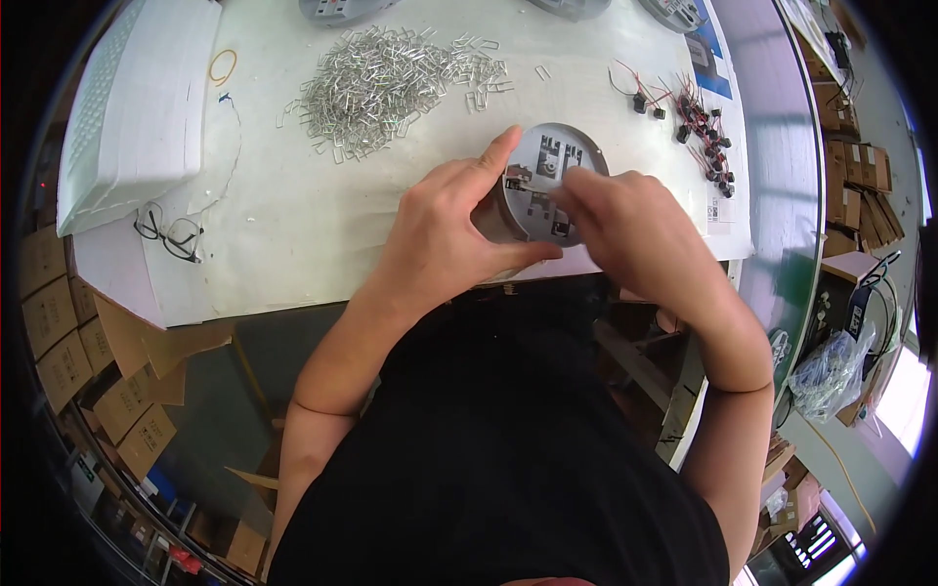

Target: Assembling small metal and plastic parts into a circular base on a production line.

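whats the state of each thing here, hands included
round grey plastic housing: held tilted above the table edge, open side up
left hand: grip closed around the housing's rim
right hand: fingertips pressed into the housing's inside
heap of bent silver metal clips: loose, spread on the white table
black connectors with red wires: lying loose
orange rubber band: lying flat

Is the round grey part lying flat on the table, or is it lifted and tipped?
Lifted and tipped. The left hand grips the round grey part by its rim, open face toward the camera, while the right hand touches that face.
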{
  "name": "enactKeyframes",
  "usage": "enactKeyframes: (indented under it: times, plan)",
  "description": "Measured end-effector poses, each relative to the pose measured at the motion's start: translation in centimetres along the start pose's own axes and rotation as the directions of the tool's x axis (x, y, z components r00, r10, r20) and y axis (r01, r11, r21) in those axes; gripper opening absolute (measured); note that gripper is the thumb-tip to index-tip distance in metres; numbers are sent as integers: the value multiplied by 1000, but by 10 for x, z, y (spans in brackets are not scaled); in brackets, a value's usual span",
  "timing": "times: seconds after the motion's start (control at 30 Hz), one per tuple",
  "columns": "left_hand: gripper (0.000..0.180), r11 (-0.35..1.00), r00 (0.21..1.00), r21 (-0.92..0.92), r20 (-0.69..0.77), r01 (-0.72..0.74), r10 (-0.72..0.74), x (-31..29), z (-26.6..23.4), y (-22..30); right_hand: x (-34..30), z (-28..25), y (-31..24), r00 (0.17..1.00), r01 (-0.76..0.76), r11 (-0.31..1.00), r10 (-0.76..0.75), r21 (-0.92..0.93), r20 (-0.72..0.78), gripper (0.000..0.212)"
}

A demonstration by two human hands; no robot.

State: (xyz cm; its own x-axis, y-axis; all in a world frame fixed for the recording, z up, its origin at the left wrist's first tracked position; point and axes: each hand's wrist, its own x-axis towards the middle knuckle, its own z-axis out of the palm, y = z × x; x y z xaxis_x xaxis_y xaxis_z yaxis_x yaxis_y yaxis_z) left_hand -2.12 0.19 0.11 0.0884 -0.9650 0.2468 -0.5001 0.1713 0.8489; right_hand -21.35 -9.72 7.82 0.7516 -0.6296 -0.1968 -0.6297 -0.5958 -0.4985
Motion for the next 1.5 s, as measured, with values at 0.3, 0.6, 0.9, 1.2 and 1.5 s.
enactKeyframes:
  times: [0.3, 0.6, 0.9, 1.2, 1.5]
  plan:
    - [110, 1000, 1000, -15, -5, 1, -1, 0, 2, 0, -2, 7, 8, 997, 64, 996, -66, -60, -33, 26]
    - [110, 999, 999, -10, -13, -34, 34, 0, 3, -3, -1, 11, 12, 996, 66, 996, -69, -54, -52, 27]
    - [110, 998, 998, 19, -21, -52, 52, -1, 3, -1, -2, 11, 13, 995, 90, 993, -93, -75, -42, 26]
    - [112, 995, 995, 14, -11, -99, 99, -1, 4, -5, 1, 9, 10, 997, 72, 996, -73, -49, -20, 21]
    - [110, 997, 997, -14, -31, -76, 76, 0, 6, -6, 9, -3, 7, 995, 63, 987, -51, -146, 80, 21]
